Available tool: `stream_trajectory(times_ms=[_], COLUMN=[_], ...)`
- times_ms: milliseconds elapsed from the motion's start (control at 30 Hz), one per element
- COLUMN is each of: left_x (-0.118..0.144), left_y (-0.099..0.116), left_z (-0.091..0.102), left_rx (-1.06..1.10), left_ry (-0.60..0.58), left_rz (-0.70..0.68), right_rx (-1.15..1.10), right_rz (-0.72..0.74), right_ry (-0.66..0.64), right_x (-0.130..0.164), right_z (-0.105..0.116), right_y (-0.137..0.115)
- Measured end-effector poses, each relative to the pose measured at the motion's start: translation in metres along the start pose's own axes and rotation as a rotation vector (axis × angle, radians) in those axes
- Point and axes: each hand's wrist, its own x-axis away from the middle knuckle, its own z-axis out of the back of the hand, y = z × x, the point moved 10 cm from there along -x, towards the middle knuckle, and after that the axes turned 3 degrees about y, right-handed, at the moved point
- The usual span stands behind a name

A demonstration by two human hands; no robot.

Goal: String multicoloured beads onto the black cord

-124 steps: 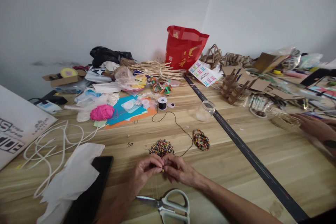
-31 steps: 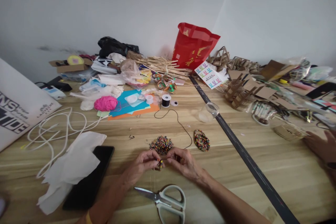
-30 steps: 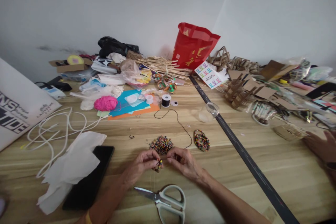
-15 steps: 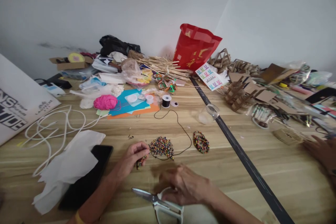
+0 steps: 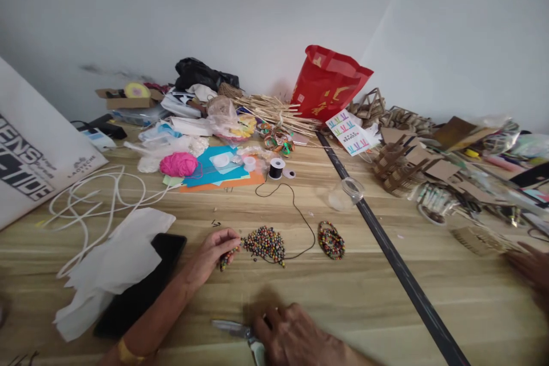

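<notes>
My left hand [image 5: 212,250] pinches a short strand of coloured beads [image 5: 226,258] on a thin black cord [image 5: 300,217], just left of a heap of loose beads [image 5: 266,242] on the wooden table [image 5: 364,291]. The cord runs back to a small black spool [image 5: 275,168]. My right hand [image 5: 294,336] lies at the bottom edge over the handles of a pair of scissors [image 5: 234,329]; only the blade tip shows. A finished coil of beads [image 5: 330,239] lies to the right of the heap.
A black phone [image 5: 141,286] under white paper [image 5: 115,263] lies at the left, with white cord [image 5: 86,206] behind. A clear jar [image 5: 345,193], pink yarn [image 5: 178,164], a red bag [image 5: 328,83] and craft clutter fill the back. Another person's hand [image 5: 532,266] shows at the right edge.
My hands have parted. The right hand dropped back from the strand onto the scissors; the left hand kept the strand and moved left beside the bead heap. The view shifted slightly.
</notes>
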Motion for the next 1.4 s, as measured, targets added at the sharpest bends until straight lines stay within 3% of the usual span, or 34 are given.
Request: stream_trajectory(times_ms=[133, 233, 333, 433, 533, 800, 1033, 1400], left_x=[-0.002, -0.002, -0.001, -0.001, 0.000, 0.006, 0.010, 0.014], left_y=[0.005, 0.009, 0.009, 0.005, 0.003, 0.004, 0.001, 0.000], left_z=[0.006, 0.010, 0.010, 0.009, 0.007, -0.009, -0.024, -0.032], left_rx=[0.030, 0.069, 0.106, 0.134, 0.198, 0.238, 0.079, -0.014], left_ry=[0.034, 0.074, 0.084, 0.100, 0.121, 0.091, 0.021, -0.026], left_rz=[-0.039, -0.068, -0.072, -0.066, -0.062, -0.071, -0.095, -0.099], right_rx=[-0.135, -0.485, -0.834, -0.975, -0.892, -0.393, -0.162, -0.096], right_rz=[-0.071, -0.102, -0.192, -0.266, -0.355, -0.274, -0.287, -0.273], right_ry=[0.006, -0.005, 0.157, 0.332, 0.436, 0.651, 0.607, 0.531], right_x=[0.007, 0.014, 0.017, 0.017, 0.017, 0.018, 0.015, 0.014], right_z=[0.017, 0.033, 0.049, 0.052, 0.044, 0.057, 0.059, 0.055], right_y=[0.027, 0.052, 0.083, 0.105, 0.117, 0.105, 0.095, 0.089])
